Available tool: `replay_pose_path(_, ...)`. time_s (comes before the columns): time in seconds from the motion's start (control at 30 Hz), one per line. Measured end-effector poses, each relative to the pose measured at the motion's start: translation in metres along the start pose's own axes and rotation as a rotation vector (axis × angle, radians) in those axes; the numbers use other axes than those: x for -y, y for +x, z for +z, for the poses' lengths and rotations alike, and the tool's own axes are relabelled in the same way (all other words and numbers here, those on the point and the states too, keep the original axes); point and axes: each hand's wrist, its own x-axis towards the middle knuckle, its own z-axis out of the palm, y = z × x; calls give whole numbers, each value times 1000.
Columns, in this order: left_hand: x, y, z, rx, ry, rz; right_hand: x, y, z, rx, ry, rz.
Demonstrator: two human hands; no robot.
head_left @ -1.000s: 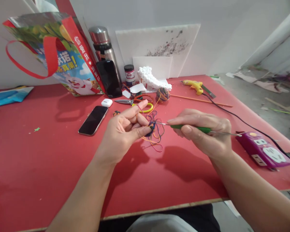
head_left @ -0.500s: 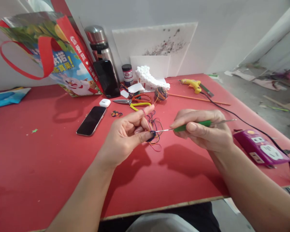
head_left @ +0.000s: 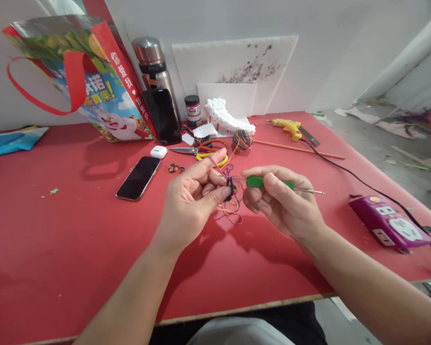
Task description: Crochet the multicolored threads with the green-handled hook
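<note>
fingers (head_left: 214,197) of left hand (head_left: 188,206) pinching dark yarnwork (head_left: 231,188), right hand (head_left: 287,203) pinching green-handled hook (head_left: 254,181)

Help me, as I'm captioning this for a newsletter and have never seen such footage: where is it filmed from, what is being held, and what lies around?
There is no machine here, just a person's two bare hands. The picture comes from a camera worn on that person's head, looking forward and down. The left hand pinches a small dark crocheted piece. The right hand holds a green-handled crochet hook, pointing toward the left. On the red tabletop lie a smartphone, a white earbud case, scissors, a multicoloured yarn ball, a yellow glue gun and a purple power strip. Toward the back stand a shopping bag and a steel thermos.
</note>
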Motion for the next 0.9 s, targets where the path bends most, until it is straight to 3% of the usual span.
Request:
replay_pose_path(0.23,3,-3,3,-21,13,60,1,2,0,-56,-43,-45)
replay_pose_path(0.5,5,-3,9,-41,-26,27,-2,-5,-4,-6,-188,-102)
replay_pose_path(0.63,3,-7,13,-100,9,37,-5,-13,0,-25,-483,-292)
replay_pose_path(0.77,5,-10,19,-62,-11,0,-12,-18,9,-38,-816,-536)
replay_pose_path(0.9,11,-8,18,1,-125,-55,-22,-21,10,-106,-850,-574)
